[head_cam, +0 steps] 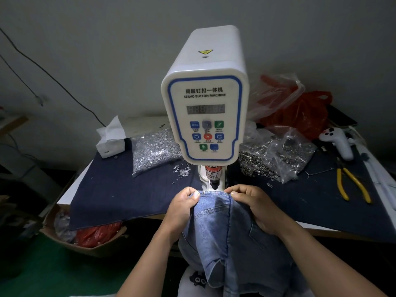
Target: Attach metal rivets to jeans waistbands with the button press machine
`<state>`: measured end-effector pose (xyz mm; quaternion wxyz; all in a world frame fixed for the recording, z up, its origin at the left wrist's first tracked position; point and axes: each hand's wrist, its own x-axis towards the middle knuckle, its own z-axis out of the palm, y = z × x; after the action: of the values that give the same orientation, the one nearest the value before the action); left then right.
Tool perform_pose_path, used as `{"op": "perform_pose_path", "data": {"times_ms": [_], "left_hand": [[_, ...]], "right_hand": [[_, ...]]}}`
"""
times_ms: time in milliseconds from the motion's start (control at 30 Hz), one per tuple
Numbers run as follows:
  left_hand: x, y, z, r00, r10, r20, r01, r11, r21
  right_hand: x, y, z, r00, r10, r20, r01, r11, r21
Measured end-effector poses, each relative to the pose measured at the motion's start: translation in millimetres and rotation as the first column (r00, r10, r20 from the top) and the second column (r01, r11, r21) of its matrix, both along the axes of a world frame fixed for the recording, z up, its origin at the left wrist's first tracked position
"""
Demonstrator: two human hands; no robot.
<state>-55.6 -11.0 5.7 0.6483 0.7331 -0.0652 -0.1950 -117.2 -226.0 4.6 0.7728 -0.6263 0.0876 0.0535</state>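
A white servo button machine (204, 99) stands at the middle of the table, its press head (214, 179) pointing down. Light blue jeans (227, 236) hang from the table's front edge toward me. The waistband (214, 192) lies stretched flat just under the press head. My left hand (184, 209) pinches the waistband's left end. My right hand (255, 204) pinches its right end. A small metal rivet shows on the band near my left thumb.
A clear bag of silver rivets (154, 148) lies left of the machine, another bag of metal parts (274, 159) to its right. Yellow pliers (351, 185), a white controller (336, 140), red plastic bags (300, 112) and a tissue box (110, 140) sit around. A cardboard box (85, 236) stands below left.
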Motion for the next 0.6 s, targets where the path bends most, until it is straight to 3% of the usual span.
{"op": "perform_pose_path", "data": {"times_ms": [600], "left_hand": [[-4,3,11,1.0,-0.009,-0.018,0.009,1.0,0.003]], "right_hand": [[-6,2,13,0.999,0.038,-0.022,-0.039,0.998,-0.049]]}}
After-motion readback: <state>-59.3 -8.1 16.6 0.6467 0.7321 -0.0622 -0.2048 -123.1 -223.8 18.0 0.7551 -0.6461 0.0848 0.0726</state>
